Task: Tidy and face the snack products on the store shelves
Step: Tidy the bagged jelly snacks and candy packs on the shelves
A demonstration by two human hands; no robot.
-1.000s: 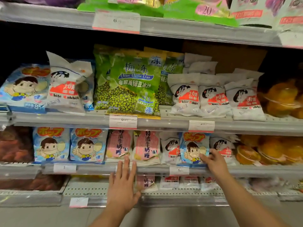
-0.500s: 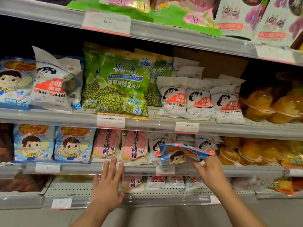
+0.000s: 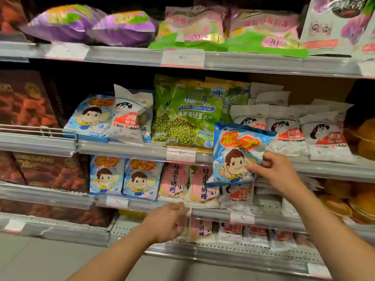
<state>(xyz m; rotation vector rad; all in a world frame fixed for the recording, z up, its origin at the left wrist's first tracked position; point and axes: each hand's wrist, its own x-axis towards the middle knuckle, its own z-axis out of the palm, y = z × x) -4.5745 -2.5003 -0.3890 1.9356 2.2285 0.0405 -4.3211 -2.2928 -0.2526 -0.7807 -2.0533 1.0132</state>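
Right hand (image 3: pixel 274 171) pinches the blue Pop candy bag (image 3: pixel 237 157), lifted clear before the White Rabbit bags (image 3: pixel 288 134), left hand (image 3: pixel 168 222) hangs loosely curled and empty by the lower shelf edge (image 3: pixel 213 212); I judge this one-edge grip could slip.

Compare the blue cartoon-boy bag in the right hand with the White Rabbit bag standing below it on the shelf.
The blue cartoon-boy bag is lifted off the shelf, pinched by the right hand; the White Rabbit bag stands on the shelf. The blue bag is tilted and shows its whole front; the White Rabbit bag is upright, its top hidden behind the blue one. Blue versus white packaging. Both face outward.
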